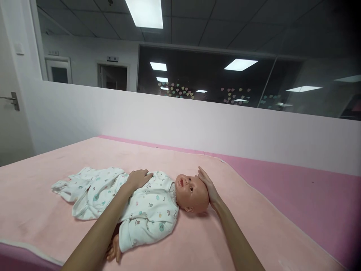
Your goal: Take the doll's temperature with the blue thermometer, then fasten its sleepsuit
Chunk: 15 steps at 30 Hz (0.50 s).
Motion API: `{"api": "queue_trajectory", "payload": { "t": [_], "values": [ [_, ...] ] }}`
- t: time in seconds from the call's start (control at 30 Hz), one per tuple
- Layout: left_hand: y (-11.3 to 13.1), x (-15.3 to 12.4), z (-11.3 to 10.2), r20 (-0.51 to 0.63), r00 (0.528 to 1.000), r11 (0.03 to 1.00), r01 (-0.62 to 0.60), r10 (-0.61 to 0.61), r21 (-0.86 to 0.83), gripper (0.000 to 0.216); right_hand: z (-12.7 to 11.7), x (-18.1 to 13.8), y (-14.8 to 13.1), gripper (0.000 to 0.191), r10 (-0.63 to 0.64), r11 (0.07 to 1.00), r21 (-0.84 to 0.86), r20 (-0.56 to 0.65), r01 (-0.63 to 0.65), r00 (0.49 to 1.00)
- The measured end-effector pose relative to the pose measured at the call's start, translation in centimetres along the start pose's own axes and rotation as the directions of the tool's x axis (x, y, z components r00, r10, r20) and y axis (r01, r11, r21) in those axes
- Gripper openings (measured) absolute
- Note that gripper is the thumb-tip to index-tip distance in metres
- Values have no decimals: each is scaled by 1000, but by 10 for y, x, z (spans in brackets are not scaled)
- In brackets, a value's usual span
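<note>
A baby doll (193, 194) lies on its back on a pink blanket (197, 241), its head toward the right. It wears a white printed baby suit (153, 210) with long sleeves and legs. My left hand (138, 178) rests flat on the doll's belly, fingers stretched out over the cloth. Against the top of the doll's bald head lies my right hand (208, 184), its palm on the crown and its fingers extended along the forehead. One doll hand (114, 249) sticks out of the near sleeve, partly behind my left forearm.
Under the blanket is a pink padded surface (304, 192), bordered at the back by a low white wall (183, 120). Above the wall is a large window (225, 75) with heart stickers. A door with a handle (14, 99) stands at the left.
</note>
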<state>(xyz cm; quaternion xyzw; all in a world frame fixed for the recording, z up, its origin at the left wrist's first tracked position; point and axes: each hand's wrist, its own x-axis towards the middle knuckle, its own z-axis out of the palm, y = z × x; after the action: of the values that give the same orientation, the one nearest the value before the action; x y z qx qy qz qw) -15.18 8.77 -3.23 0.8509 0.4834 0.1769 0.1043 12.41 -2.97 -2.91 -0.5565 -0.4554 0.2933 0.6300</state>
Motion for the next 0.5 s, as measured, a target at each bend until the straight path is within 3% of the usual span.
{"api": "queue_trajectory", "payload": {
  "t": [0.2, 0.27, 0.33, 0.43, 0.5],
  "values": [
    [-1, 1, 1, 10, 1000, 999, -15, 15, 28, 51, 1, -8, -5, 46, 70, 996, 48, 202, -82, 977],
    [-1, 1, 0, 13, 1000, 999, -21, 21, 32, 51, -2, -6, -10, 39, 0, 1000, -5, 121, 1, 993],
    [0, 1, -1, 11, 1000, 999, -23, 22, 38, 51, -2, -8, -26, 32, -175, 982, -60, 27, 177, 984],
    [1, 0, -1, 16, 1000, 999, -18, 17, 50, 51, 9, -31, -79, 31, -486, 874, 21, 33, 485, 874],
    [1, 0, -1, 22, 1000, 998, -20, 18, 58, 51, 26, -62, -127, 39, -654, 756, 81, 110, 649, 748]
  ]
}}
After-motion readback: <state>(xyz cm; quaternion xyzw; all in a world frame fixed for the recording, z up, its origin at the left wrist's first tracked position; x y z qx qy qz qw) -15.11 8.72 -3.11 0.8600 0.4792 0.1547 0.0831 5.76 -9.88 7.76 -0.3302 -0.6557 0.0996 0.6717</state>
